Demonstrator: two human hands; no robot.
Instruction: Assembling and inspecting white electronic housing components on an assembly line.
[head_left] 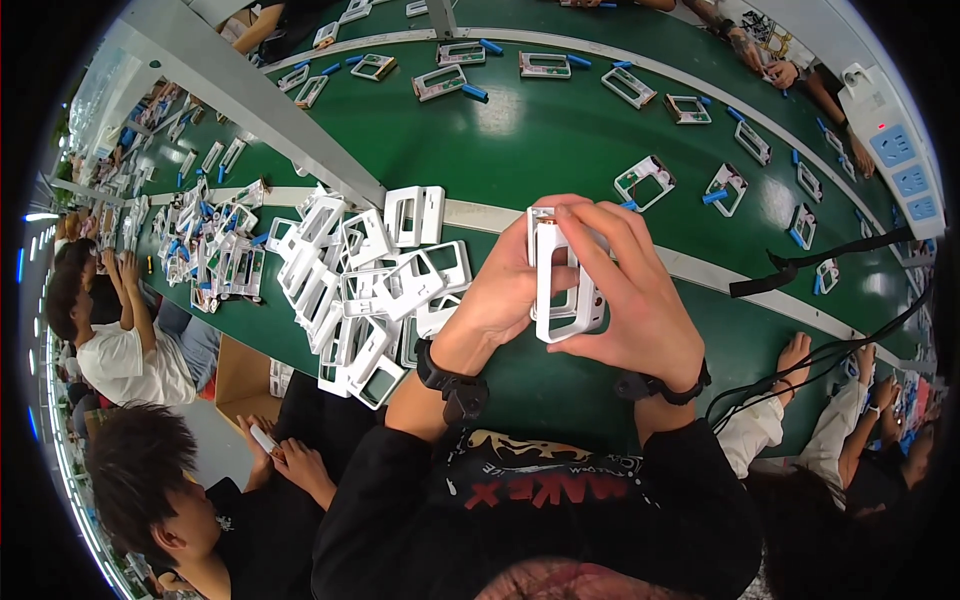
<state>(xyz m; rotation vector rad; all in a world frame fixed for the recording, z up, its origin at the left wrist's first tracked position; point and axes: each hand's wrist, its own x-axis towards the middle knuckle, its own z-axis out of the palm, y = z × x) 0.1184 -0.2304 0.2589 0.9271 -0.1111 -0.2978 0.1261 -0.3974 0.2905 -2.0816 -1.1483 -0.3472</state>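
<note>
Both my hands hold one white plastic frame [556, 285] upright above the green conveyor belt [540, 140]. My left hand [497, 300] grips its left side from behind. My right hand [630, 290] wraps its right side, fingers curled over the top edge. A small reddish part shows inside the frame near my right palm. A heap of white plastic frames [370, 290] lies just left of my left hand on the belt's near strip.
Assembled frames with blue cylinders [644, 183] ride spaced out along the belt. A second pile [215, 255] lies further left. A grey rail [250, 100] crosses overhead. A power strip [895, 150] and black cables [820, 260] sit on the right. Other people sit on both sides.
</note>
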